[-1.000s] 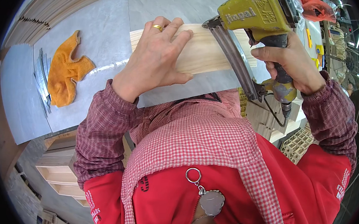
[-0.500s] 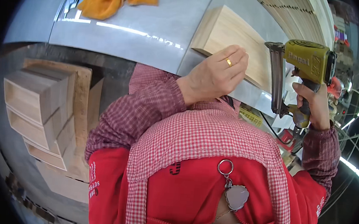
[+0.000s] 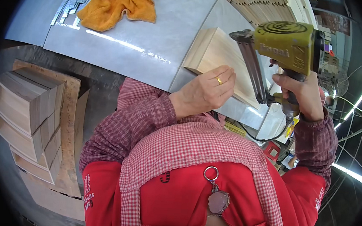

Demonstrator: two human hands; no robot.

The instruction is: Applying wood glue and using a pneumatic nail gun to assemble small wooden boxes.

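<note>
My right hand (image 3: pixel 302 94) is wrapped round the grip of a yellow pneumatic nail gun (image 3: pixel 284 44). The tool's dark magazine slants down over the right part of a pale wooden box (image 3: pixel 225 53) on the grey table (image 3: pixel 122 58). In front of the box's near side is my left hand (image 3: pixel 207 91), with a gold ring on one finger. Its fingers are bent and drawn together; whatever they may hold is hidden. An air hose (image 3: pixel 254 138) hangs from the bottom of the nail gun.
An orange cloth (image 3: pixel 117 5) lies on the table, with strips of grey staples (image 3: pixel 73 2) beside it. Stacked wooden boards (image 3: pixel 259 9) stand at the far right. To my left, several wooden boxes (image 3: pixel 30 106) are piled by a wooden board (image 3: pixel 68 130).
The nail gun in my right hand has come left and up, its nose now over the box. My left hand keeps its bent shape near the box. The whole view has shifted slightly.
</note>
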